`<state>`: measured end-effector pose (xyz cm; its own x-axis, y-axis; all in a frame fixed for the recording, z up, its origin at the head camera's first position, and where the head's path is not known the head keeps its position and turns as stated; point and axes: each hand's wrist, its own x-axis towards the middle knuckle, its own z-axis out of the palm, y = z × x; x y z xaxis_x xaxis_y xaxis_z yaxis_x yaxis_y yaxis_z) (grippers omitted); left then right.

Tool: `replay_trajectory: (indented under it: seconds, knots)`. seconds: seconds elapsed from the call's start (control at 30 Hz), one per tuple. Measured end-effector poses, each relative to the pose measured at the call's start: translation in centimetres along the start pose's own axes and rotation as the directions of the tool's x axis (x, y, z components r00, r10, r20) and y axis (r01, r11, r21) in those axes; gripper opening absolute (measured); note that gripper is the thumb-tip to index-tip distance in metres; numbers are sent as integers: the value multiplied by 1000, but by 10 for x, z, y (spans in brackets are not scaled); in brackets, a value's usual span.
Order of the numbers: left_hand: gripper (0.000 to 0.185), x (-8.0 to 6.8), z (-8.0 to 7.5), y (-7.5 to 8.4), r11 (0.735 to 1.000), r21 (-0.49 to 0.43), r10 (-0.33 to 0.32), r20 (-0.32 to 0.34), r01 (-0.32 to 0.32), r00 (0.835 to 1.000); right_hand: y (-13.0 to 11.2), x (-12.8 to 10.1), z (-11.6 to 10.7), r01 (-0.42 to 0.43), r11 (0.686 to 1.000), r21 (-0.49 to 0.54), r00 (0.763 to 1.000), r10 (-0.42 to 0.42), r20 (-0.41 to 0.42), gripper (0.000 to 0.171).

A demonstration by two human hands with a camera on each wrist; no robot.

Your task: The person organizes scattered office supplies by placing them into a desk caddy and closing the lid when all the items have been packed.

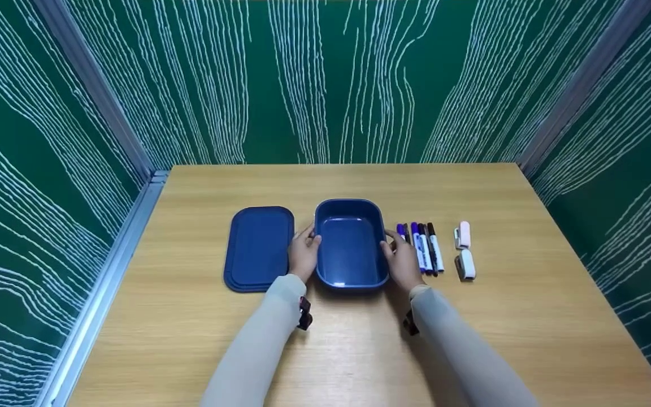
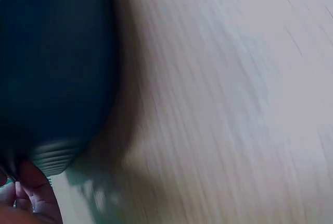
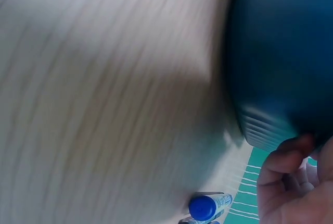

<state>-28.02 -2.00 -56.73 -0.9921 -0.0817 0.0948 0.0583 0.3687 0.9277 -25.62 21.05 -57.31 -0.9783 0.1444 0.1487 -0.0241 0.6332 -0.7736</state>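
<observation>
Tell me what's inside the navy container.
Nothing shows inside the navy container; its bottom looks bare. The left hand and right hand hold its sides. The near wall's inner face is mostly hidden by its rim.

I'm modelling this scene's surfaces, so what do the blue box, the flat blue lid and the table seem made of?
Blue box: probably plastic, smooth and semi-glossy, as bright reflections inside suggest.
Flat blue lid: likely plastic too, more matt, with even colour and moulded-looking edge lines.
Table: wood or wood-look laminate; grain streaks fit either, and a soft sheen suggests satin.
</observation>
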Motion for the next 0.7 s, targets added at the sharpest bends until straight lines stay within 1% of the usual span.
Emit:
replay_trajectory:
  seconds: [0.13, 0.23, 0.3, 0.37, 0.47, 0.5, 0.53, 0.6, 0.7]
  knots:
    - [39, 2, -1, 2, 999, 5, -34, -13, 34, 999, 1, 2, 2, -8, 1000, 7, 1000, 8, 1, 36]
    - [38, 4, -2, 5, 997, -24, -78, -8, 78, 997, 0, 3, 3, -31, 999, 24, 999, 31, 8, 37]
    - [38, 6, -3, 7, 991, -72, -116, -2, 115, 993, 0, 4, 3, -39, 999, 32, 999, 39, 10, 37]
    - [37, 9, -3, 8, 976, -132, -175, 14, 175, 985, -2, 5, 2, -42, 998, 38, 999, 42, 9, 37]
    - [37, 11, -4, 9, 942, -218, -250, 43, 254, 967, -2, 6, 0, -42, 999, 26, 999, 42, 15, 38]
    - [38, 12, -4, 9, 933, -233, -270, 52, 275, 961, -2, 6, -1, -40, 999, 17, 999, 39, 19, 38]
    - [37, 12, -4, 8, 927, -242, -282, 57, 287, 958, -2, 6, -2, -39, 999, 3, 999, 39, 27, 39]
    - [37, 12, -4, 8, 922, -251, -288, 59, 294, 956, -1, 7, -4, -36, 999, -24, 998, 37, 43, 39]
    - [37, 11, -6, 7, 922, -253, -288, 58, 293, 956, 3, 8, -11, -11, 998, -64, 999, 14, 49, 38]
